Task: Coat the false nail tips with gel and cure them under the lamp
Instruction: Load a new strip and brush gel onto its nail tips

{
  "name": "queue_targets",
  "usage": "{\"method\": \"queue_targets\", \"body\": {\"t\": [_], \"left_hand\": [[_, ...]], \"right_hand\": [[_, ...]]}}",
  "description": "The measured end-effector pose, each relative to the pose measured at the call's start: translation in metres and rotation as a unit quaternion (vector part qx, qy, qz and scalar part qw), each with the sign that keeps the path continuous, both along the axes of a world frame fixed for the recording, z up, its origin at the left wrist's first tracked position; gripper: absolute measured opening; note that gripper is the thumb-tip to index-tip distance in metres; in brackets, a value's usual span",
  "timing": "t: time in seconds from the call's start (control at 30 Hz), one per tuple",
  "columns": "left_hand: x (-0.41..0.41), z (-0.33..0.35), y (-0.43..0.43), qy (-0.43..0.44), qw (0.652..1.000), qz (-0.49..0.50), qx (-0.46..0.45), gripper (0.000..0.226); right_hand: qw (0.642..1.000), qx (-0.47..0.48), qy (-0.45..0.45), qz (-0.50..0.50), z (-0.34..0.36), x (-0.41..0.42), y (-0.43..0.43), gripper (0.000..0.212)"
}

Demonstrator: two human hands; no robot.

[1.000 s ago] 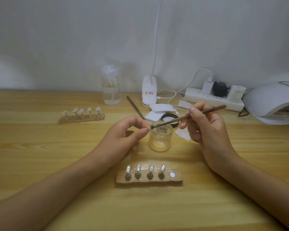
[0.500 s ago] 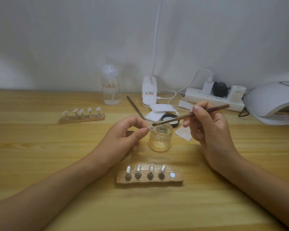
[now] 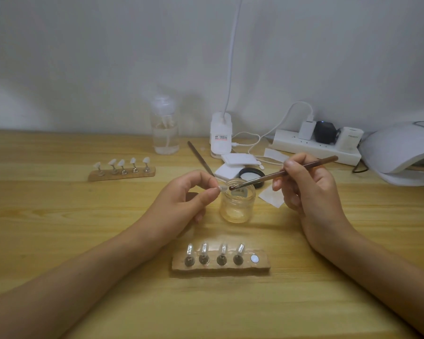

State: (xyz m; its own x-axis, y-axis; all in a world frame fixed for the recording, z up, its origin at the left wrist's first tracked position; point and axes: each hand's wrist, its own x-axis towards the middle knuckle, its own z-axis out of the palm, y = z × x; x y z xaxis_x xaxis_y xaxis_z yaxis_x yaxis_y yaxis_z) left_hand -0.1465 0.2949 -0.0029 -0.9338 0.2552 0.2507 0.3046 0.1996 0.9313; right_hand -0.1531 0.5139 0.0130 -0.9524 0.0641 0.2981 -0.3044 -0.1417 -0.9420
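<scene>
Your left forearm [image 3: 83, 277] comes in from the near left corner of the surface [image 3: 47, 216], and your right forearm [image 3: 382, 275] from the near right corner. Your left grip [image 3: 181, 201] pinches a nail tip [image 3: 222, 189] between thumb and forefinger, with the other fingers curled underneath. Your right grip [image 3: 309, 192] holds a brush [image 3: 294, 170] pen-style, palm turned toward the left grip.

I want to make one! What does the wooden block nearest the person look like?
The wooden block is a rough light-brown strip lying flat on the table, nearer than the glass jar. Four metal stands sit in a row on it, each holding a clear nail tip. Its right-end spot shows only a bare silvery disc. No hand touches it.
</scene>
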Motion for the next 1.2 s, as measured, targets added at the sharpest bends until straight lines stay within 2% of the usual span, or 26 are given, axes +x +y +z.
{"method": "queue_targets", "body": {"t": [0.17,0.3,0.37,0.47,0.63,0.77,0.87,0.93,1.07,1.2], "left_hand": [[0.0000,0.0001,-0.0013,0.010,1.000,-0.003,-0.004,0.005],[0.0009,0.0003,-0.0012,0.013,1.000,0.002,-0.012,0.005],[0.0014,0.0013,-0.0004,0.011,1.000,0.000,-0.015,0.005],[0.0020,0.0020,0.0000,0.006,1.000,-0.001,-0.013,0.005],[0.0023,0.0022,0.0000,0.003,1.000,0.000,-0.011,0.005],[0.0016,0.0011,-0.0004,0.006,1.000,0.003,-0.007,0.004],[0.0019,0.0012,-0.0003,0.009,1.000,0.001,-0.004,0.004],[0.0022,0.0014,0.0002,0.015,1.000,-0.004,-0.008,0.004],[0.0025,0.0014,-0.0005,0.020,1.000,-0.013,-0.005,0.003],[0.0030,0.0021,-0.0007,0.026,0.999,-0.023,-0.005,0.003]], "right_hand": [[0.999,-0.006,0.030,0.044,-0.0021,0.0015,-0.0023,0.015],[1.000,-0.005,-0.005,-0.011,-0.0027,-0.0007,0.0016,0.020],[1.000,-0.024,-0.004,0.002,-0.0012,-0.0005,0.0022,0.020],[0.999,0.000,0.014,0.040,0.0000,0.0026,-0.0022,0.014],[1.000,-0.023,-0.017,-0.005,-0.0005,0.0003,0.0021,0.023],[0.999,-0.004,0.015,0.049,0.0001,0.0036,-0.0037,0.015],[1.000,0.003,-0.007,0.012,-0.0005,0.0016,-0.0014,0.016],[1.000,-0.014,-0.009,0.001,-0.0012,0.0002,0.0008,0.025],[0.998,-0.009,0.023,0.057,-0.0006,0.0014,-0.0041,0.018],[1.000,-0.007,-0.008,0.006,-0.0009,-0.0011,0.0007,0.024]]}}
